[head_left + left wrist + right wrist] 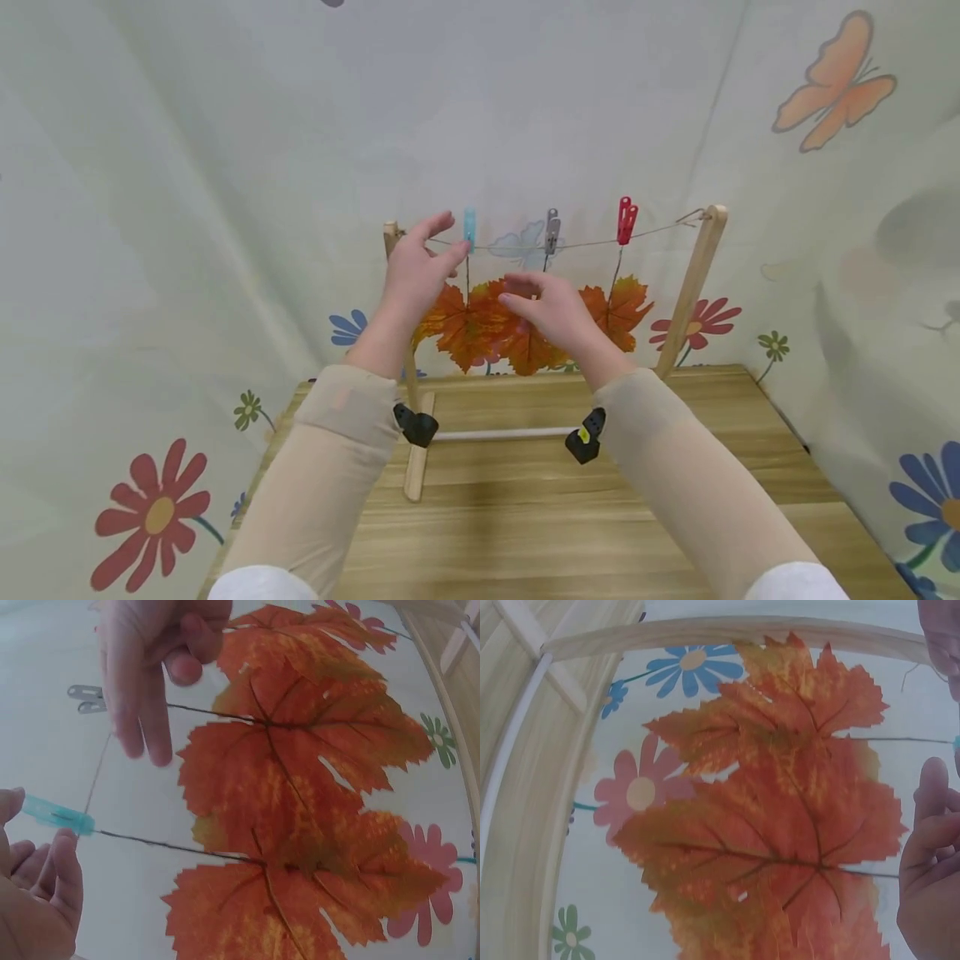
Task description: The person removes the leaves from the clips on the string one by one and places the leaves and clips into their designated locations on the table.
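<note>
My left hand [420,271] is at the left of the string, thumb and fingers spread close beside a light blue clothespin [469,231]. In the left wrist view, its fingertips sit right at the ends of that clothespin [60,815], which clips a leaf stem to the string. My right hand [551,308] hovers with loosely bent fingers in front of the hanging leaves, below a grey clothespin [552,232]; nothing shows in its grasp. Orange maple leaves hang overlapping, among them a left leaf [467,329], a middle leaf [780,840] and a right leaf [618,312].
A red clothespin [627,221] holds the right leaf's stem. The string [588,244] runs between a left wooden post [391,237] and a right wooden post [693,287]. A white rod [502,434] crosses low over the wooden table [480,517]. Behind hangs a flower-printed cloth [225,167].
</note>
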Demonstrator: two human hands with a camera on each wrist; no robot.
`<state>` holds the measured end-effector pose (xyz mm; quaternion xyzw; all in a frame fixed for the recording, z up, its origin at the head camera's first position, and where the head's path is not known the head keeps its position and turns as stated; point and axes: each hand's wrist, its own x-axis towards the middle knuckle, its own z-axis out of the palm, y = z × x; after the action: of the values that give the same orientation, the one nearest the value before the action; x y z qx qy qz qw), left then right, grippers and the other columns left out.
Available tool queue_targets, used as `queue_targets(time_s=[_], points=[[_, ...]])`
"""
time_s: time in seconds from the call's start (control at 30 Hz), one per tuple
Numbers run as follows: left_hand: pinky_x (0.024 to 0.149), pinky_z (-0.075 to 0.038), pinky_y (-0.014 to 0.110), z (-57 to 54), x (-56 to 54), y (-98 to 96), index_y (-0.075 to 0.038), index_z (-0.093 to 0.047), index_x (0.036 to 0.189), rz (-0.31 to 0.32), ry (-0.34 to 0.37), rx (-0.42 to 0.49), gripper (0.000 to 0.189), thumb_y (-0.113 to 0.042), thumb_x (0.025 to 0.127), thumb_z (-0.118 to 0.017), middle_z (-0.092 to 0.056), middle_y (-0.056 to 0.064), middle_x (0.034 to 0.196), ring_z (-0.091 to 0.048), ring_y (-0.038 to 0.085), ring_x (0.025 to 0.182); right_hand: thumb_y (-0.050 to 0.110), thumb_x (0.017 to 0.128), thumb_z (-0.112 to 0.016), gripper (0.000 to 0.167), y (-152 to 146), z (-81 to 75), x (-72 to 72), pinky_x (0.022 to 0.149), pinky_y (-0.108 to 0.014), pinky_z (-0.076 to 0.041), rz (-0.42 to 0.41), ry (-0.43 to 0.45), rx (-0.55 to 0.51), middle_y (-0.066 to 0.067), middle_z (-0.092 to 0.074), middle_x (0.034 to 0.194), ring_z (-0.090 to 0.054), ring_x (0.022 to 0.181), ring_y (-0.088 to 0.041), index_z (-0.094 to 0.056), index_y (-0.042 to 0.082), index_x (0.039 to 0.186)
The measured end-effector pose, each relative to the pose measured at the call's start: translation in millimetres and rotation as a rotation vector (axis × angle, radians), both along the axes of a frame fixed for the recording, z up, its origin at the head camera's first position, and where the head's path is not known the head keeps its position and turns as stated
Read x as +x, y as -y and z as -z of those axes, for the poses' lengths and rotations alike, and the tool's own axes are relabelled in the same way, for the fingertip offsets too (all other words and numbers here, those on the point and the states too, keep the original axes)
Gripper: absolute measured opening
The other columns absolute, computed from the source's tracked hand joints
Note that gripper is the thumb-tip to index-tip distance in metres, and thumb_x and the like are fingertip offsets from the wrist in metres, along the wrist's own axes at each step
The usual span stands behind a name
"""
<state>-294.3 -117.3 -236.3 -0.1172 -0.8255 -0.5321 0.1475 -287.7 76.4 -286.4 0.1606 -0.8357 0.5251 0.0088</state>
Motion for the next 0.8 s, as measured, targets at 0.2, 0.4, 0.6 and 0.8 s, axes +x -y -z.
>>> queue_targets(time_s=[0.2, 0.4, 0.6, 0.8], points=[[0.062, -0.051, 0.032, -3.0, -3.1, -7.9, -0.024, -0.043, 0.14, -0.005, 0.023, 0.069, 0.057, -0.039, 0.089, -0.062, -0.049, -0.011, 0.135, -0.058, 0.024, 0.075, 0.029, 0.092, -0.061, 0.044, 7, 1.1, -3.4, 0.07, -0.031, -0.054, 0.003, 0.025, -0.036, -0.004, -0.058, 0.124, -0.063, 0.076, -0.034, -0.052, 0.014, 0.133], [0.068, -0.051, 0.042, -5.7, -5.5, -10.4, -0.023, -0.042, 0.141, 0.018, 0.04, 0.082, 0.057, -0.036, 0.089, -0.063, -0.049, -0.012, 0.134, -0.053, 0.032, 0.071, 0.031, 0.092, -0.06, 0.044, 15, 2.4, -4.9, 0.073, -0.032, -0.053, 0.053, 0.05, -0.095, -0.001, -0.059, 0.124, -0.063, 0.077, -0.033, -0.052, 0.018, 0.133], [0.065, -0.051, 0.042, -4.7, -8.7, -9.8, -0.023, -0.039, 0.143, 0.053, 0.051, 0.086, 0.057, -0.034, 0.091, -0.06, -0.049, -0.011, 0.134, -0.05, 0.035, 0.065, 0.03, 0.093, -0.059, 0.04, 29, 6.2, -10.1, 0.073, -0.032, -0.053, 0.091, 0.052, -0.194, 0.002, -0.06, 0.122, -0.06, 0.075, -0.029, -0.055, 0.019, 0.131], [0.059, -0.05, 0.037, -6.0, -8.5, -9.8, -0.026, -0.04, 0.142, 0.055, 0.052, 0.081, 0.054, -0.034, 0.092, -0.06, -0.052, -0.008, 0.129, -0.049, 0.028, 0.057, 0.027, 0.093, -0.059, 0.04, 44, 9.7, -15.5, 0.075, -0.029, -0.053, 0.064, 0.056, -0.218, 0.001, -0.059, 0.124, -0.061, 0.09, -0.026, -0.054, 0.018, 0.132]])
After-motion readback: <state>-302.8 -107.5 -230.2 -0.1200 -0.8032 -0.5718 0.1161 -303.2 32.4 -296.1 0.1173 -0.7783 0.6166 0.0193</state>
